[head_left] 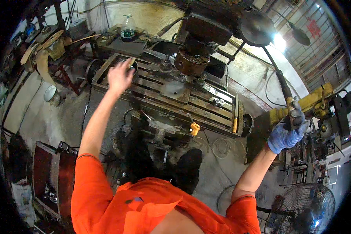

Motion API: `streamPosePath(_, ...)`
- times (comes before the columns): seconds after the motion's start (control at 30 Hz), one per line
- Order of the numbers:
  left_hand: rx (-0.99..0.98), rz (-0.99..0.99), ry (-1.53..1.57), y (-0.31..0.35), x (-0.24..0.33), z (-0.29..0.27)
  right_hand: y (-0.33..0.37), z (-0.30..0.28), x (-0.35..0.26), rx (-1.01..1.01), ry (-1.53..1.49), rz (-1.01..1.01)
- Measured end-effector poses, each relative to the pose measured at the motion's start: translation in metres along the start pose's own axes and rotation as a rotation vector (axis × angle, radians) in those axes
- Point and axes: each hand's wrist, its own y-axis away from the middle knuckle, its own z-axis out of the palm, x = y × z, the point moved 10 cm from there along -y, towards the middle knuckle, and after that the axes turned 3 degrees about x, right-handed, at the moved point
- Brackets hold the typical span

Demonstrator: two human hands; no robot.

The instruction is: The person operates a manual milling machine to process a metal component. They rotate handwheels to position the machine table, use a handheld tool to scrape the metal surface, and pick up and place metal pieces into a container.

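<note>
My bare left hand (120,77) is over the left end of the machine's slotted metal table (152,85). Its fingers are closed around a thin yellowish stick (131,62), whose lower end is hidden. Just beside those fingers is a round dark container (135,71), partly covered by the hand. Out to the right, my right hand (288,134) wears a blue-grey glove and is wrapped round the lower end of a long dark lever (281,80). That lever slants up toward the machine head. Beneath the head, a round spindle (192,61) stands over a flat plate (175,90) on the table.
A yellow-handled tool (235,124) lies at the table's right end. A yellow control box (194,128) hangs at its front edge. A lit lamp (279,40) shines at the upper right. A large fan (304,208) stands lower right, and a bucket (52,94) sits left on the floor.
</note>
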Motion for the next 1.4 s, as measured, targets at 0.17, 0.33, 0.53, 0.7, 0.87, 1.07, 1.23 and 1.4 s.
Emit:
streamPosePath(0.17,-0.186,0.096,-0.219,0.025,-0.028,0.0,-0.007,-0.004,0.007,0.086,-0.084,0.103)
streamPosePath(0.33,-0.147,0.016,-0.024,0.027,-0.051,0.016,0.007,0.005,0.008,0.116,-0.151,0.055)
streamPosePath(0.53,-0.259,-0.255,0.677,0.042,0.018,0.067,0.004,0.0,0.004,0.124,-0.043,0.052)
streamPosePath(0.7,-0.178,-0.271,0.688,0.02,0.078,0.101,0.007,0.011,-0.002,0.147,-0.053,0.074)
streamPosePath(0.87,-0.141,-0.26,0.618,0.021,0.101,0.122,0.012,-0.002,0.008,0.117,-0.132,0.041)
streamPosePath(1.07,-0.195,-0.223,0.583,0.022,0.099,0.127,0.024,-0.002,0.011,0.141,-0.01,0.077)
streamPosePath(1.23,-0.228,-0.229,0.665,0.026,0.094,0.127,0.033,-0.006,0.016,0.152,-0.006,0.109)
streamPosePath(1.4,-0.258,-0.248,0.77,0.039,0.077,0.135,0.039,0.0,0.016,0.137,0.089,0.096)
